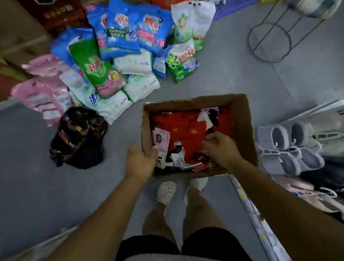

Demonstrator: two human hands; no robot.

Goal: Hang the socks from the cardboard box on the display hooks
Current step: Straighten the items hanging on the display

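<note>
The open cardboard box [241, 126] sits on the grey floor just ahead of my feet. It holds red socks [179, 129], a pink-carded sock pack [161, 138] at the left and black-and-white sock packs [178, 157] at the near side. My left hand [140, 161] straddles the box's left wall, thumb inside by the pink pack and fingers outside. My right hand [220, 148] is down inside the box at the near right, its fingers curled onto the red socks; whether it grips one is unclear. No sock display hooks are clearly visible.
A heap of detergent bags [120, 57] lies beyond the box, with a dark backpack [77, 139] to its left. A wire stool [284, 29] stands at the far right. Grey slippers on white hangers [287, 149] fill a rack at the right. A shelf edge [251, 217] runs beside my right leg.
</note>
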